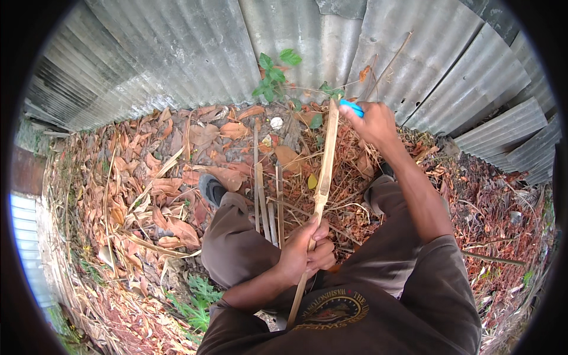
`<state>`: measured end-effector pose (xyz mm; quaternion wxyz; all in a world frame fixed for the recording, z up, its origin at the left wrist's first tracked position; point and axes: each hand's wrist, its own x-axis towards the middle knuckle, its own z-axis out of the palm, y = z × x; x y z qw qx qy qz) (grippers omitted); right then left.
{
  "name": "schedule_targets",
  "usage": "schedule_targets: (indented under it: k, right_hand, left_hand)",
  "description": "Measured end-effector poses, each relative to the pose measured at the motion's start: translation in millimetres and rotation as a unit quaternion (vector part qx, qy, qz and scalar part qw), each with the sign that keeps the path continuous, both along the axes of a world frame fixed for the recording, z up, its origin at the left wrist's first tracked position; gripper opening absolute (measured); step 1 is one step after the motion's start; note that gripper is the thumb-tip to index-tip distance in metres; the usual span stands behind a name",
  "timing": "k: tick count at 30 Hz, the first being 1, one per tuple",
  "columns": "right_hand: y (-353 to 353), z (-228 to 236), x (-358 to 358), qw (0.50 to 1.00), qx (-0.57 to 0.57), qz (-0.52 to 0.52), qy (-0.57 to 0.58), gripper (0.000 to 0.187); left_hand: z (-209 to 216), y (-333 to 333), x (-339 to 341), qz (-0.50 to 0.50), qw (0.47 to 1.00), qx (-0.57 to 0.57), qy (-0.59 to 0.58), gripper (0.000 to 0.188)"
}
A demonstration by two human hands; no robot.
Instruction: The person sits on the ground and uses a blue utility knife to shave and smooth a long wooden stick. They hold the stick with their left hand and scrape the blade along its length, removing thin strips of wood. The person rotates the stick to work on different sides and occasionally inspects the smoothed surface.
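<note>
From where I stand, the lower end of a pale, split stick (326, 168) lies against the person's dark shirt (378, 322). The left hand (306, 251) is wrapped firmly around it, fingers curled under, and the stick slants up and away between the bent knees. Beyond that hand, narrow slats (259, 195) lie on the ground beside a dark shoe (212, 189), with dry leaves (183, 231) all about. At the stick's far end, the right hand (373, 122) is folded around a bright blue object (351, 108); I can't tell whether that touches the wood. Behind stands a corrugated metal fence (296, 47).
</note>
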<state>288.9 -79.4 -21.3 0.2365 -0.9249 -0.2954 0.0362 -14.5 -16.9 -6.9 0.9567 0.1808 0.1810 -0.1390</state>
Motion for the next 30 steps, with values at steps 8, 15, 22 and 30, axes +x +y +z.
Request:
schedule_targets:
  k: [8, 15, 22, 30]
  right_hand:
    - [-39, 19, 49, 0.99, 0.102, -0.086, 0.034, 0.084]
    - [-12, 27, -74, 0.964, 0.048, 0.258, -0.054, 0.067]
    - [-2, 28, -51, 0.978, -0.028, 0.161, -0.131, 0.067]
    - [-2, 6, -63, 0.959, -0.015, 0.249, -0.132, 0.078]
  left_hand:
    - [-6, 17, 7, 0.042, 0.997, 0.066, -0.006, 0.038]
    - [-2, 23, 5, 0.084, 0.984, 0.158, 0.0, 0.037]
    - [-5, 3, 3, 0.076, 0.936, 0.341, -0.034, 0.022]
    - [4, 11, 6, 0.063, 0.709, 0.7, -0.065, 0.022]
